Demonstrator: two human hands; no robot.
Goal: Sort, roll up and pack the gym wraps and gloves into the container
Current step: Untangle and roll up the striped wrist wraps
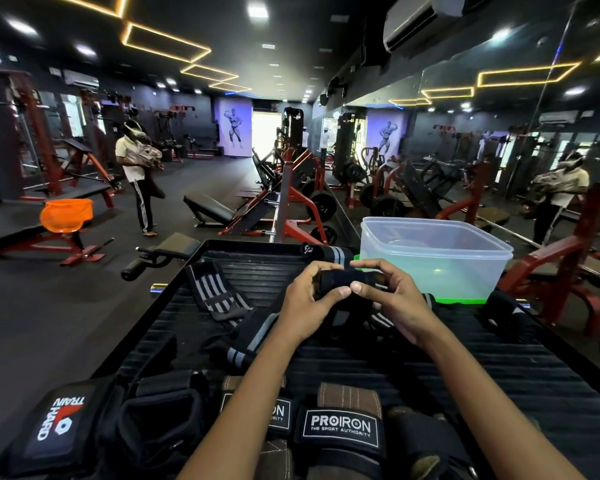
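Note:
Both hands hold a black wrist wrap (336, 277) above the black ribbed platform (499, 368). My left hand (309, 299) grips its left end and my right hand (392, 296) pinches its right end, thumbs nearly touching; its tail (257, 332) with grey stripes hangs down to the platform. A clear plastic container (433, 254) stands just beyond my right hand on a green lid. A rolled striped wrap (326, 252) lies by the container. A loose striped wrap (212, 289) lies to the left. Gloves marked PROIRON (340, 427) and TRAIN HARD (59, 420) lie at the near edge.
Another dark wrap (510, 317) lies at the right of the platform. Gym benches, red machines and weight plates stand beyond. A person (136, 174) stands at the left holding cloth. An orange basket (66, 214) sits on a bench. A mirror wall runs along the right.

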